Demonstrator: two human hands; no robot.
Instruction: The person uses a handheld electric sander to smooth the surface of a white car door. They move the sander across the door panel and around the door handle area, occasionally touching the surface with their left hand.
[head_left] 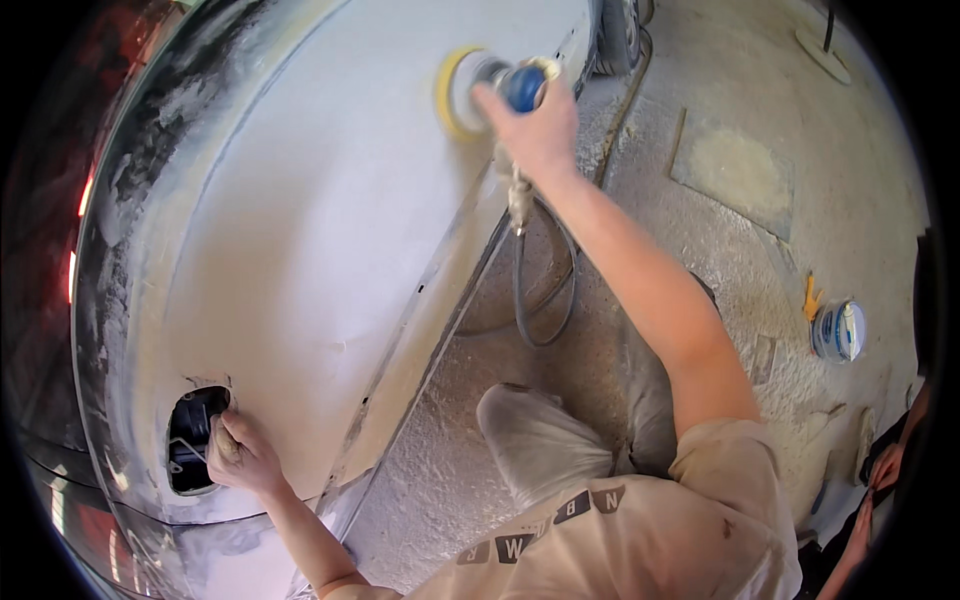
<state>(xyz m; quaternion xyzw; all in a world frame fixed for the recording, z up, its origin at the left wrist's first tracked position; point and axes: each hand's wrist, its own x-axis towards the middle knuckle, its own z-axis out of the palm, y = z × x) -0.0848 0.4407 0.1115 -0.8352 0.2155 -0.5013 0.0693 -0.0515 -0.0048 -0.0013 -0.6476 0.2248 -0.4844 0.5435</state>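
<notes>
My right hand [535,125] is wrapped round an air sander [522,88] with a blue top. The sander's yellow-edged pad [452,92] stands against the car body panel [330,170], which is coated in white and beige. A metal hose fitting [519,205] hangs below that hand, and a dark hose [520,290] loops down from it. My left hand [240,455] has its fingers curled over the edge of a dark rounded opening [190,470] low on the panel. Its fingertips are partly hidden inside.
Hose also runs along the dusty floor [640,210] past a wheel [618,38]. To the right stand a white-and-blue bucket [840,332] and an orange-yellow tool [811,297]. A flat board [735,175] lies farther off. Another person's hands [884,468] show at the right edge.
</notes>
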